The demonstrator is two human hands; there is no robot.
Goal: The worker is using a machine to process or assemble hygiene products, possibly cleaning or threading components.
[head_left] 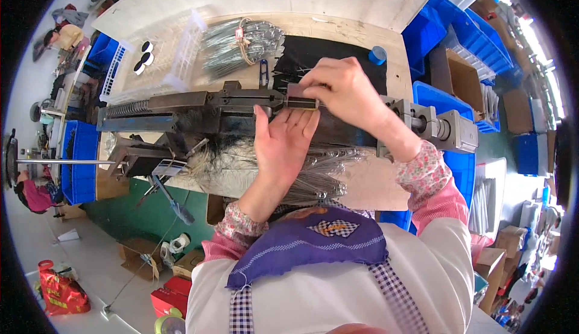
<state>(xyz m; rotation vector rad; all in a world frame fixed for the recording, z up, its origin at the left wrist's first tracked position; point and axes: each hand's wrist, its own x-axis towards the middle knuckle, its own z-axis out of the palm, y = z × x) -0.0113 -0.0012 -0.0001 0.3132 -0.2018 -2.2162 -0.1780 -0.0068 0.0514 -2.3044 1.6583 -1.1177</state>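
A long dark metal machine [181, 108] lies across the wooden bench [362, 38]. My left hand [282, 144] rests flat against its middle, fingers up, just below a small rectangular metal fixture [300, 100]. My right hand [344, 90] reaches over from the right with fingers pinched on thin metal wire pieces at that fixture. A heap of thin silvery wire pieces [319, 174] lies under my left wrist on the bench's near edge. A tied bundle of the same wire pieces [241, 44] sits at the back.
A clear plastic basket [175, 50] stands at the back left. Blue crates [446, 26] and a cardboard box [464, 78] stand at the right. A black mat [338, 53] and a blue tape roll [377, 55] lie behind the machine. Another person [63, 35] sits far left.
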